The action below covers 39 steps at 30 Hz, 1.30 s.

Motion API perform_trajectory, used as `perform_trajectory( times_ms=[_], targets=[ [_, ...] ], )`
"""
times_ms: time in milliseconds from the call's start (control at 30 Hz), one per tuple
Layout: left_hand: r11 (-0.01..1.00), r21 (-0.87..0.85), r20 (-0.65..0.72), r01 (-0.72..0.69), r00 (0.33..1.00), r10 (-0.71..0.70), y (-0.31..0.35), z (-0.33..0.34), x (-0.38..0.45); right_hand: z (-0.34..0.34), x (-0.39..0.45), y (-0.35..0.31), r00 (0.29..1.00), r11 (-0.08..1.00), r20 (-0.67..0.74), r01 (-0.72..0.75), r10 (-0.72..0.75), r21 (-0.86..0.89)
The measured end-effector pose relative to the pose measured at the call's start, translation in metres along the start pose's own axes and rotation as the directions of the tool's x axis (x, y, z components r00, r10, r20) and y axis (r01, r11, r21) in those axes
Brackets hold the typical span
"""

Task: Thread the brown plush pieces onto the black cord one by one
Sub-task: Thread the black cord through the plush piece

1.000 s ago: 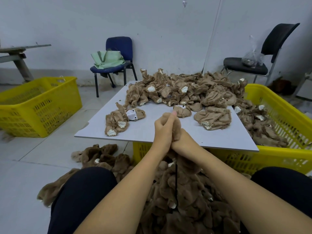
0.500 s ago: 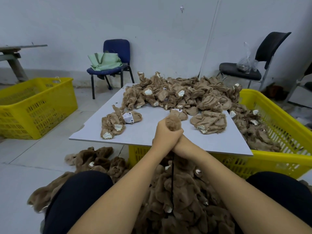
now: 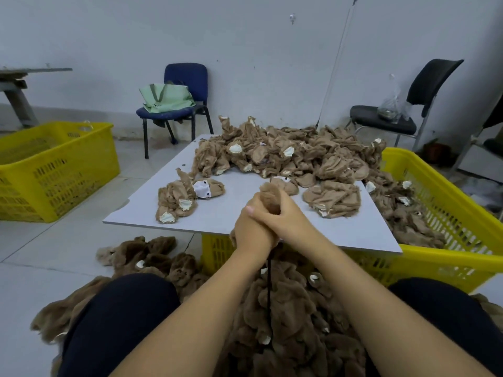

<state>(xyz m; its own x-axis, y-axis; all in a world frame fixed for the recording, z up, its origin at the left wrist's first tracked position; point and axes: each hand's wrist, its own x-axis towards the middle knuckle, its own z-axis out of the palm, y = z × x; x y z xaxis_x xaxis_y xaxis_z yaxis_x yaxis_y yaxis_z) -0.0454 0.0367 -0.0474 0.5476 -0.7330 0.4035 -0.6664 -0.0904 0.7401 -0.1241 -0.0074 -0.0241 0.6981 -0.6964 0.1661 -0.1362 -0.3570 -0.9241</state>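
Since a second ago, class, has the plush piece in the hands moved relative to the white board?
Cannot tell: the plush piece sits over the white board's near part in all frames; only the camera clearly shifted.

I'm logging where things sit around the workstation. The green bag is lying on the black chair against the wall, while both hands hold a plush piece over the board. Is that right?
Not quite. The head view shows the green bag lying on the blue chair; the black chair carries a clear plastic bag instead. The rest stands: the left hand and right hand both hold a brown plush piece over the board.
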Motion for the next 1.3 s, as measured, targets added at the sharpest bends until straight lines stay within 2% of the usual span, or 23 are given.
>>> perform_trajectory(
  times_ms=[67, 133, 200, 267, 333, 367, 467, 533, 667, 800, 867, 933, 1033, 1100, 1167, 1300],
  targets=[
    [0.994, 0.093, 0.002, 0.053, 0.999, -0.053, -0.007, -0.002, -0.001, 0.016, -0.002, 0.010, 0.992, 0.991, -0.119, -0.013, 0.029, 0.136],
    [0.986, 0.135, 0.034, 0.094, 0.994, -0.100, -0.001, -0.009, 0.001, 0.017, 0.001, 0.012, 0.985, 0.977, -0.161, -0.020, 0.054, 0.211],
    [0.991, 0.086, 0.155, 0.105, 0.981, -0.117, 0.010, -0.018, 0.005, 0.011, 0.007, 0.009, 0.982, 0.970, -0.183, -0.007, 0.053, 0.243],
    [0.994, 0.020, 0.332, 0.112, 0.937, -0.112, 0.019, -0.032, 0.010, -0.001, 0.011, 0.007, 0.980, 0.960, -0.194, 0.010, 0.046, 0.280],
    [0.959, -0.148, 0.488, 0.243, 0.861, -0.142, 0.020, -0.048, 0.014, -0.011, 0.008, 0.007, 0.985, 0.956, -0.174, 0.031, 0.021, 0.292],
    [0.921, -0.228, 0.510, 0.315, 0.845, -0.162, 0.017, -0.056, 0.018, -0.013, 0.005, 0.008, 0.988, 0.951, -0.156, 0.040, 0.009, 0.307],
    [0.876, -0.308, 0.372, 0.371, 0.894, -0.248, 0.014, -0.075, 0.024, -0.010, -0.002, 0.008, 0.994, 0.928, -0.110, 0.028, 0.014, 0.370],
    [0.896, -0.320, 0.293, 0.309, 0.931, -0.216, 0.016, -0.077, 0.025, -0.004, -0.003, 0.009, 0.992, 0.922, -0.118, 0.014, 0.035, 0.388],
    [0.897, -0.377, 0.248, 0.231, 0.958, -0.143, 0.023, -0.074, 0.023, -0.008, 0.000, 0.010, 0.986, 0.939, -0.154, -0.012, 0.068, 0.343],
    [0.883, -0.421, 0.229, 0.206, 0.967, -0.116, 0.027, -0.073, 0.024, -0.013, 0.004, 0.008, 0.994, 0.970, -0.104, 0.044, -0.019, 0.241],
    [0.912, -0.393, 0.227, 0.119, 0.973, -0.029, 0.030, -0.075, 0.025, -0.010, 0.004, 0.006, 0.996, 0.963, -0.067, 0.068, -0.052, 0.262],
    [0.944, -0.327, 0.296, 0.043, 0.953, 0.059, 0.031, -0.079, 0.029, -0.009, 0.001, 0.002, 0.998, 0.960, -0.059, 0.036, -0.020, 0.279],
    [0.952, -0.300, 0.449, 0.064, 0.890, 0.082, 0.030, -0.087, 0.035, -0.016, -0.003, -0.002, 0.999, 0.951, -0.016, -0.045, 0.052, 0.307],
    [0.950, -0.306, 0.492, 0.064, 0.865, 0.100, 0.032, -0.092, 0.037, -0.020, -0.003, -0.008, 0.997, 0.934, 0.021, -0.075, 0.073, 0.350],
    [0.952, -0.307, 0.479, 0.021, 0.867, 0.135, 0.037, -0.092, 0.037, -0.022, -0.001, -0.012, 0.995, 0.902, 0.036, -0.099, 0.092, 0.420],
    [0.959, -0.282, 0.359, -0.030, 0.923, 0.135, 0.045, -0.083, 0.037, -0.022, 0.003, -0.011, 0.992, 0.853, 0.008, -0.116, 0.129, 0.509]
  ],
)
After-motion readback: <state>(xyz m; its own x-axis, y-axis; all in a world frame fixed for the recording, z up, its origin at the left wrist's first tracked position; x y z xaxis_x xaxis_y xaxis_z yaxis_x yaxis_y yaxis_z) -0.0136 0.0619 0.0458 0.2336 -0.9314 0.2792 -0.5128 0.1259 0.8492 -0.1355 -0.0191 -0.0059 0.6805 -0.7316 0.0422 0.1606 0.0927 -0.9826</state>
